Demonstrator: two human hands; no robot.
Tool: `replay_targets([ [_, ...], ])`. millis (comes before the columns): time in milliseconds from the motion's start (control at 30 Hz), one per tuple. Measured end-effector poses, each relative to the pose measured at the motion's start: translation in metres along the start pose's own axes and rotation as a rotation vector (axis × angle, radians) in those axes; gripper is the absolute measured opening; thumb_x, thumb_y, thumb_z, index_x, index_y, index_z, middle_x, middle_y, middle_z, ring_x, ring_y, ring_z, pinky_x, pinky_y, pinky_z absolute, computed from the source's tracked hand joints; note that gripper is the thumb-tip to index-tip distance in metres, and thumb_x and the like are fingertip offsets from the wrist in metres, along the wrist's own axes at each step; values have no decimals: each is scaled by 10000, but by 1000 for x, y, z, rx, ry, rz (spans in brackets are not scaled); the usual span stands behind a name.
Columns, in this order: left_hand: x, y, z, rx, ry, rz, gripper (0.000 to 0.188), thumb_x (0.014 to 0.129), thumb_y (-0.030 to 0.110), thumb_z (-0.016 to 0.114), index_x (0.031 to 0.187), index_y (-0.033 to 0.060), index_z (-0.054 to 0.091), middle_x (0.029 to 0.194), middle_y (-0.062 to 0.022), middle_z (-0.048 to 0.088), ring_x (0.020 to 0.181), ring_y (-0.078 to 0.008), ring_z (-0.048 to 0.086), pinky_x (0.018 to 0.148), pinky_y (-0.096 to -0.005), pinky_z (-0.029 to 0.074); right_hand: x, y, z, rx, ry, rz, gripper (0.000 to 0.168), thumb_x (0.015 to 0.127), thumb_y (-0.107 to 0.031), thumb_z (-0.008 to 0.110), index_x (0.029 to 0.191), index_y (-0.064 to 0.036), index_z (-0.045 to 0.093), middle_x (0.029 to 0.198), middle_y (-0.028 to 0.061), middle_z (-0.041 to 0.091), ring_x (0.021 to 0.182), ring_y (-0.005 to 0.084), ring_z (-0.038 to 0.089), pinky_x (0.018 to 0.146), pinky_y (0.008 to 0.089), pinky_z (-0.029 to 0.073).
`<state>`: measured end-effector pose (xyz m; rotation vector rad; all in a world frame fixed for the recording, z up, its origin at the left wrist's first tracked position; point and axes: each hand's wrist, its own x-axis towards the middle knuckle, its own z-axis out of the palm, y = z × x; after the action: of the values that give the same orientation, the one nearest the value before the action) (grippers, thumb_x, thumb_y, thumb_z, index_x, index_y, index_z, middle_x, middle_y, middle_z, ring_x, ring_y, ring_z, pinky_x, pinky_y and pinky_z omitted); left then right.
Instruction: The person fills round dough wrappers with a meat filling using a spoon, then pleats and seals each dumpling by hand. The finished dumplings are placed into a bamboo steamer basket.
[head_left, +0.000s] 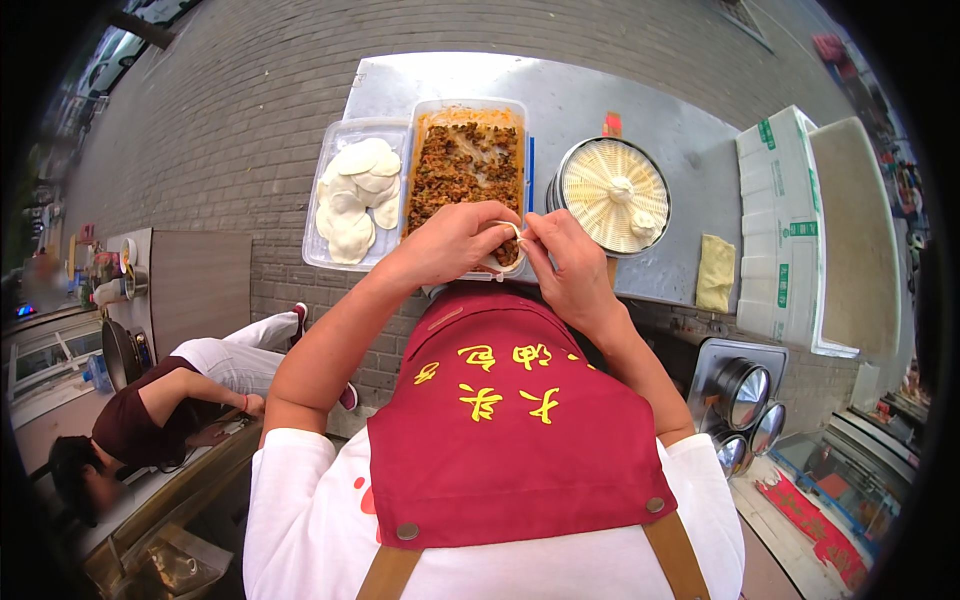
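Between my two hands is a round dough wrapper (507, 264) with dark minced filling in it. My left hand (459, 238) cups it, the thumb over the filling. At its right edge, the fingertips of my right hand (564, 259) pinch the rim of the dough. Just beyond my hands stands a plastic tub of chopped filling (466, 169). To its left, several flat dough wrappers (352, 196) overlap in a clear plastic tray (315, 225). On the right, a round steamer with a woven liner (592, 180) holds two pleated buns (620, 190).
These stand on a metal table (697, 172). A folded yellowish cloth (715, 273) lies at its right edge, beside a white foam box (780, 225). Round metal steamers (746, 394) sit lower right. Another person (157, 405) sits at the left near a counter (195, 277).
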<state>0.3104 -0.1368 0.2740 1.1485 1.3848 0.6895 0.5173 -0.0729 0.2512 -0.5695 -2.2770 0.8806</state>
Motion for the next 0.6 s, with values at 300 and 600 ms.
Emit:
replay_targets([
  [300, 3, 21, -7, 133, 29, 78, 267, 1080, 166, 567, 1236, -19, 680, 938, -85, 741, 824, -135, 733, 721, -290, 623, 8, -2, 2, 17, 95, 27, 373, 918, 48, 678, 1277, 48, 579, 1001, 160, 617, 873, 314, 645, 745, 391, 536],
  [600, 5, 26, -10, 351, 117, 180, 263, 1063, 176, 595, 1211, -16, 697, 910, -121, 757, 797, -158, 734, 727, -334, 611, 13, -7, 1, 19, 190, 5, 439, 915, 64, 674, 1341, 37, 570, 1007, 148, 629, 818, 289, 662, 704, 362, 552],
])
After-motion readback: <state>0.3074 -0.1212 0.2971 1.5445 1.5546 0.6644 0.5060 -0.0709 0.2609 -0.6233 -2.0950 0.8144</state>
